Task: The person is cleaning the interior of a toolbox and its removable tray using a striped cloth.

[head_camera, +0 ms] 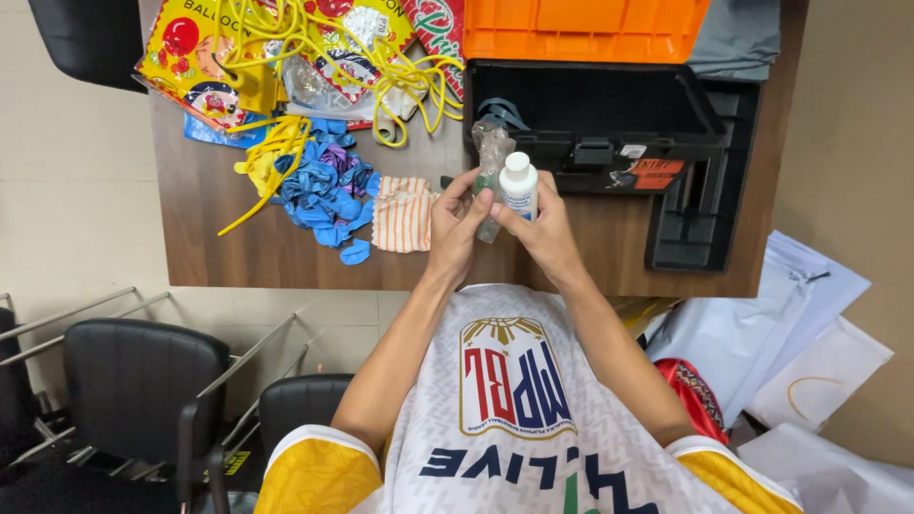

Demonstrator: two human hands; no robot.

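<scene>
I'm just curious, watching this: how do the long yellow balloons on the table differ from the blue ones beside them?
The long yellow balloons are thin, string-like strands tangled in loose loops at the far side of the wooden table. The blue balloons are short and stubby, heaped in a compact pile nearer the person, with a few purple ones mixed in. Both sorts lie uninflated and untouched; the left hand and right hand hold other things.

We see colourful yellow-and-red balloon packets (195, 59) at the table's far left (overlapping), and a small white bottle's label (519, 202).
</scene>
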